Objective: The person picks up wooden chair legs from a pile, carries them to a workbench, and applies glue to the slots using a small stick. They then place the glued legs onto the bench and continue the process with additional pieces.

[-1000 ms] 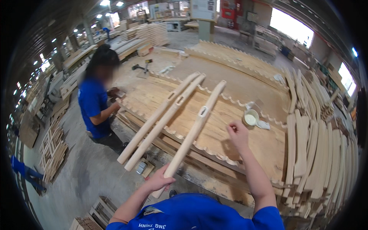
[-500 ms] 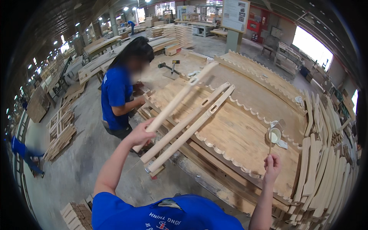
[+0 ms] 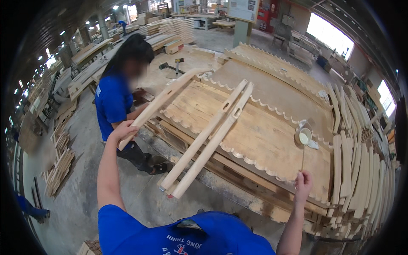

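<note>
My left hand is closed round the near end of a long pale wooden leg with a slot, held aslant at the left of the table. Two similar slotted legs lie side by side across the scalloped wooden rack, their near ends jutting past the table edge. At the right, my right hand pinches a thin stick. The stick's far end reaches a small cup of whitish liquid, probably glue. Whether its tip dips in, I cannot tell. A white rag lies beside the cup.
A co-worker in a blue shirt stands at the table's left, close to the held leg. Hammers lie at the far left of the table. Many shaped wooden pieces are stacked along the right. Another scalloped strip runs along the back.
My left hand has carried the leg left, away from the two lying legs and toward the co-worker. My right hand keeps the stick by the cup. The whole view has shifted slightly.
</note>
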The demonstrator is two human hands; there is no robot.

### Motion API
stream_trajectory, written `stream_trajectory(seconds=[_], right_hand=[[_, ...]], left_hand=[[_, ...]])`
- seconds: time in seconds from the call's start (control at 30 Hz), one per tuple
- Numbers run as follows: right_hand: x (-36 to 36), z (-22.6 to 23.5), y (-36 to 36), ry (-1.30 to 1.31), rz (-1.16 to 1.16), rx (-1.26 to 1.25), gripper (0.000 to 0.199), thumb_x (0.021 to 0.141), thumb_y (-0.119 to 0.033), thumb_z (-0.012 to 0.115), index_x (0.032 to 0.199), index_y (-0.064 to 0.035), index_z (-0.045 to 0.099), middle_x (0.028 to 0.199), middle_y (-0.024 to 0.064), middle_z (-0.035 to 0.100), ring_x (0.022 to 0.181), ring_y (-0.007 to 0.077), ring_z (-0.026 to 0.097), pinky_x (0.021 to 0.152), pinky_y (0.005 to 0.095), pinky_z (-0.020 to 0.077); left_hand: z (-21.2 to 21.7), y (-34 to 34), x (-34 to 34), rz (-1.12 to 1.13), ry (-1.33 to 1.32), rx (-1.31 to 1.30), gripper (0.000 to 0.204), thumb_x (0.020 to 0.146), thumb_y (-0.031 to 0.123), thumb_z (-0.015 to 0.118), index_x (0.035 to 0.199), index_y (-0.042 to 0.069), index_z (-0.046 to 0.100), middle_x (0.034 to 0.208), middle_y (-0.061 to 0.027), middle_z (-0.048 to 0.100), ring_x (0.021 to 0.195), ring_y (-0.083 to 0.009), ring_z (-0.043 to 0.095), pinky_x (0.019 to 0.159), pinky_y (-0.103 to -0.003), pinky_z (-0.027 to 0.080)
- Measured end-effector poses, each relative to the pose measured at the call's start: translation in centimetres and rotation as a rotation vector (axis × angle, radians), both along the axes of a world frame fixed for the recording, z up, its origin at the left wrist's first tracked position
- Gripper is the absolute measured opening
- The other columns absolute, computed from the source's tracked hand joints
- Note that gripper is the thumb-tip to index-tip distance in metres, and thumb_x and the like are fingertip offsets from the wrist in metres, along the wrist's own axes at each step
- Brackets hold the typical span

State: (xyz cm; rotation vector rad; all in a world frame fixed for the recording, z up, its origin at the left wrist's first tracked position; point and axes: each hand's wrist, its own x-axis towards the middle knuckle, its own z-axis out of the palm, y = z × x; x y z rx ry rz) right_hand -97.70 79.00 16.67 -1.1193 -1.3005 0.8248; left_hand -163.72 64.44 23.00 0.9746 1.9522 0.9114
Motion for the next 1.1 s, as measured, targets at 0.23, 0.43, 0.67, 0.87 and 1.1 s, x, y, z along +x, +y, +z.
stream_trajectory(seconds=[0.23,0.43,0.67,0.87,1.1], right_hand=[[-3.9,0.8,0.7,-0.786,0.007,0.013,0.024,0.085,-0.027,0.057,0.080,-0.0030,0.059,0.079,0.0160,0.059,0.082,0.0350,0.056,0.071,0.0444,0.0441],[0.0,2.6,0.0,-0.667,-0.084,-0.030,0.030,0.089,-0.029,0.054,0.076,-0.0025,0.055,0.071,0.0144,0.057,0.071,0.0329,0.057,0.063,0.0422,0.0438],[9.0,3.1,-1.1,-0.295,-0.275,-0.083,0.032,0.094,-0.031,0.051,0.080,-0.0033,0.055,0.061,0.0072,0.052,0.059,0.0182,0.053,0.057,0.0320,0.0430],[19.3,6.6,-4.7,0.096,-0.383,0.027,0.029,0.098,-0.030,0.046,0.081,-0.0080,0.053,0.064,-0.0025,0.050,0.053,0.0035,0.042,0.049,0.0177,0.0340],[25.2,4.5,-12.4,0.260,-0.565,0.005,0.031,0.099,-0.030,0.045,0.076,-0.0083,0.050,0.061,-0.0010,0.050,0.048,0.0037,0.039,0.044,0.0174,0.0301]], left_hand=[[-3.6,-1.2,1.6,-0.054,0.865,0.091,0.050,0.076,0.025,0.062,0.123,0.011,0.052,0.103,-0.0227,0.063,0.098,-0.0406,0.058,0.084,-0.047,0.047],[-5.4,0.8,3.5,-0.010,0.951,0.063,0.061,0.078,0.024,0.064,0.133,0.011,0.041,0.093,-0.0230,0.064,0.088,-0.0433,0.060,0.076,-0.049,0.048],[-2.9,5.1,8.4,-0.109,1.177,0.244,0.058,0.082,0.015,0.061,0.135,0.005,0.040,0.131,-0.0206,0.045,0.120,-0.0393,0.041,0.098,-0.045,0.037],[2.7,14.5,25.5,-0.565,0.816,0.548,0.035,0.084,0.011,0.059,0.118,0.002,0.055,0.111,-0.0174,0.058,0.110,-0.0344,0.052,0.097,-0.041,0.039],[1.0,24.5,50.4,-1.046,0.456,0.611,0.034,0.081,0.015,0.062,0.113,0.005,0.060,0.111,-0.0153,0.060,0.105,-0.0321,0.055,0.091,-0.039,0.045]])
